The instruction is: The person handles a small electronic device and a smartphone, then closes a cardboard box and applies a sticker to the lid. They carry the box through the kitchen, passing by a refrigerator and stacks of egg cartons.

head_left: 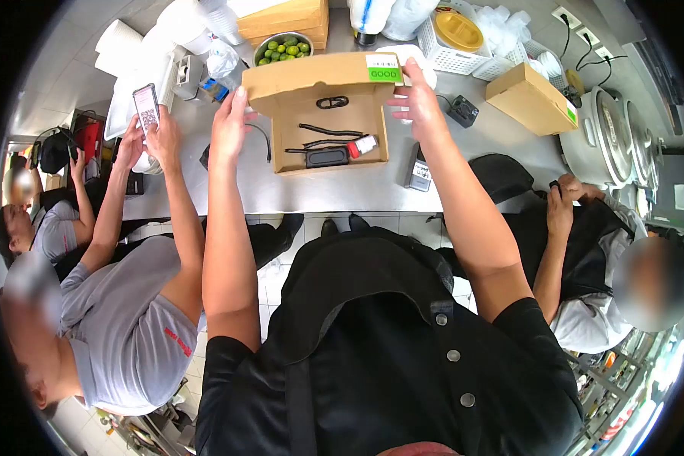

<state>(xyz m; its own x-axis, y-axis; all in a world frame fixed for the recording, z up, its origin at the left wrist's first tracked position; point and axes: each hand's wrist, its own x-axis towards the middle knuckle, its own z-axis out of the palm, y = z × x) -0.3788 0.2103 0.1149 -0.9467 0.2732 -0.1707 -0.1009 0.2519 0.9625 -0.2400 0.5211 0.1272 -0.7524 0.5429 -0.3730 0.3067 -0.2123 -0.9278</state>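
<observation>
An opened cardboard box [330, 114] sits on the steel counter, its lid raised at the back with a green "GOOD" label [384, 68] at the corner. My left hand [229, 125] grips the lid's left end, thumb on the edge. At the right end, my right hand [422, 106] holds the lid between thumb and fingers. Inside the box lie a black rectangular device [327, 156], a small red-and-white item [362, 146], black cables [328, 131] and a black loop-shaped piece [332, 102].
A dark handheld device [419, 171] and a black adapter [462, 111] lie right of the box. Behind stands a bowl of limes [283, 50]. Another cardboard box [530, 99] and large pots [596, 137] stand right. People flank me; one at left holds a phone [146, 106].
</observation>
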